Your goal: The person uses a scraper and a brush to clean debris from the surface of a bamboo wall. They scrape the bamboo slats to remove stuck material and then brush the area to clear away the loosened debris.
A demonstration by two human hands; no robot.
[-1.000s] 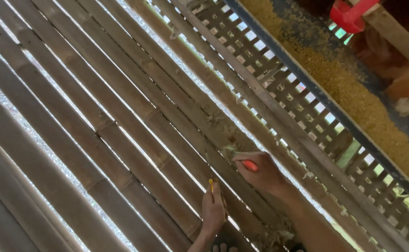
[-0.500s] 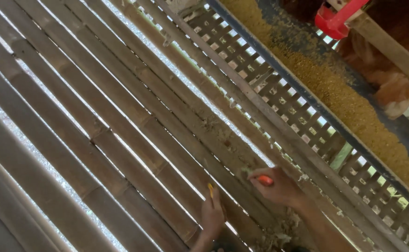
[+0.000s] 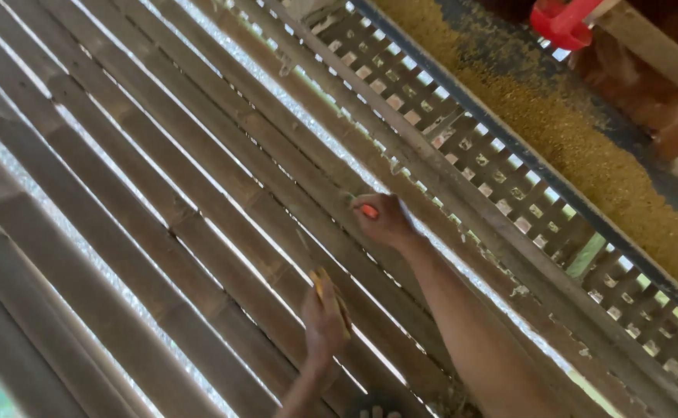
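Hands on slatted bamboo floor; right hand, grip pinched on small red-orange object, has shifted left along the slat since a moment ago; left hand still closed round yellowish tool, perhaps a blade; lattice railing beyond.

slatted bamboo floor | lattice fence | daylight through gaps

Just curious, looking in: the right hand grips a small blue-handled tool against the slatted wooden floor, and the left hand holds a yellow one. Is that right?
Not quite. In the head view the right hand grips a red-orange handle, not blue. It rests on the slatted floor; the left hand holds a yellow-handled tool.
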